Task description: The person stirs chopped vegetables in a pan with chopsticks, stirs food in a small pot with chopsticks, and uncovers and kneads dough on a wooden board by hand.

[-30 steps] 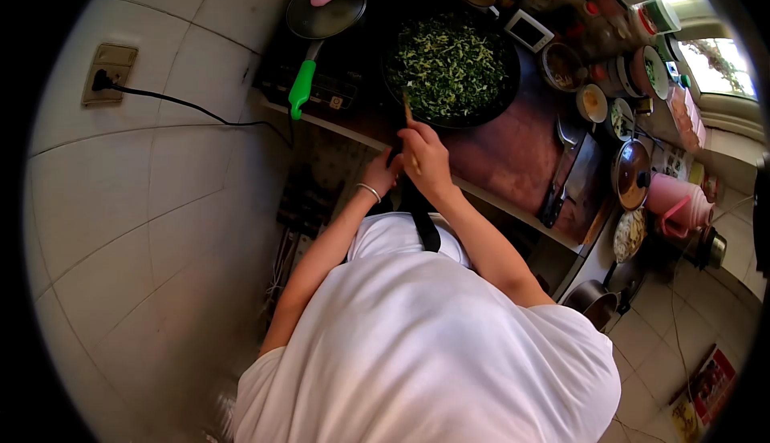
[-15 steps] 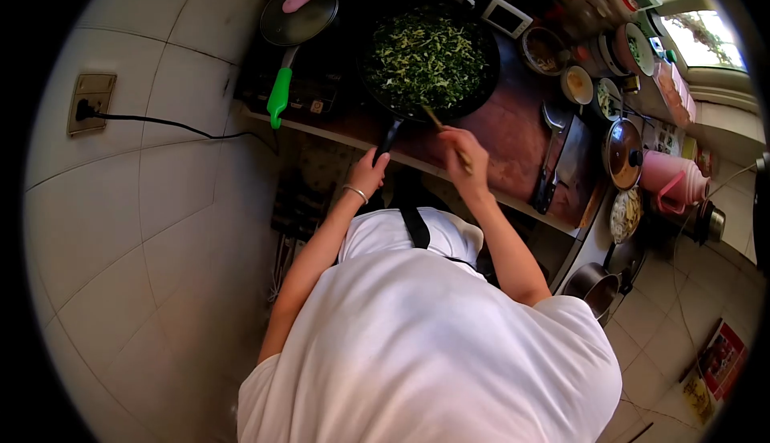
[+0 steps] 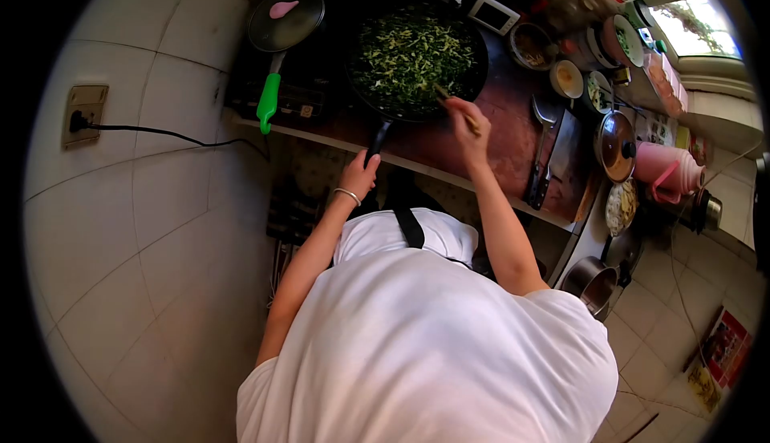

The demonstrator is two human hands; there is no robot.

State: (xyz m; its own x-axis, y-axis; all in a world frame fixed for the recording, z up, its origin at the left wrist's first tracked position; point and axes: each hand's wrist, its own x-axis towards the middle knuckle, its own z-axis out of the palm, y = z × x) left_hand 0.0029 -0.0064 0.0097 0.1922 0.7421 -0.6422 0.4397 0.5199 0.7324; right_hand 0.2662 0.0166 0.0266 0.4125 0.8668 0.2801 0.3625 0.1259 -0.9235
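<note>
A dark frying pan (image 3: 479, 82) filled with chopped green leaves and pale yellow bits (image 3: 413, 54) stands on the worktop. My left hand (image 3: 358, 176), with a bangle at the wrist, is wrapped round the pan's black handle (image 3: 375, 142). Closed on thin wooden chopsticks (image 3: 475, 126), my right hand (image 3: 467, 132) is over the pan's near right edge. The chopsticks' tips are down among the greens; whether there is one stick or two is hard to make out.
Left of the pan lies a lidded small pan (image 3: 286, 22) with a green handle (image 3: 269, 102). A cleaver (image 3: 557, 154) and a spatula (image 3: 542, 110) rest to the right. Bowls (image 3: 566, 80), a glass lid (image 3: 616, 146) and a pink thermos (image 3: 670, 172) line the right side.
My right hand and the chopsticks have moved up and farther in over the pan, pushing into the greens. My left hand keeps its hold on the handle. The whole view has shifted slightly.
</note>
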